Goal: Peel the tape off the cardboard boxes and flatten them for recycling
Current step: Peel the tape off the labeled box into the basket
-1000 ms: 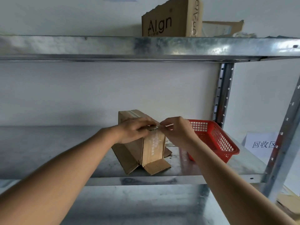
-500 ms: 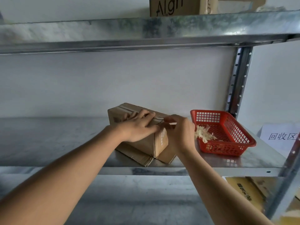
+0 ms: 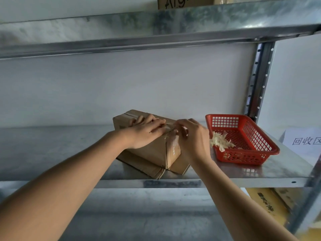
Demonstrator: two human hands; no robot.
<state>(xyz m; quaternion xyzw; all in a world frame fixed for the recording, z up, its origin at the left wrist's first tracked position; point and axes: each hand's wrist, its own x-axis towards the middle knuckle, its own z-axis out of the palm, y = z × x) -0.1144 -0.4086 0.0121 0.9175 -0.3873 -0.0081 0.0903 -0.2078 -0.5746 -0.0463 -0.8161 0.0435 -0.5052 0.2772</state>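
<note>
Left hand [image 3: 145, 132] presses flat, fingers straight, on the cardboard box [image 3: 152, 150]. Right hand [image 3: 192, 136] fingers pinch clear tape [image 3: 171, 134] at the box's right top edge. Red basket [image 3: 260, 153] just right of box; bare shelf [image 3: 52, 150] left of it.

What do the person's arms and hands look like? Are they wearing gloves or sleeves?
No gloves and no sleeves in view. The left hand and right hand are bare, and both forearms are bare right to the picture's edge. No watch, rings or bracelets show on them.
</note>
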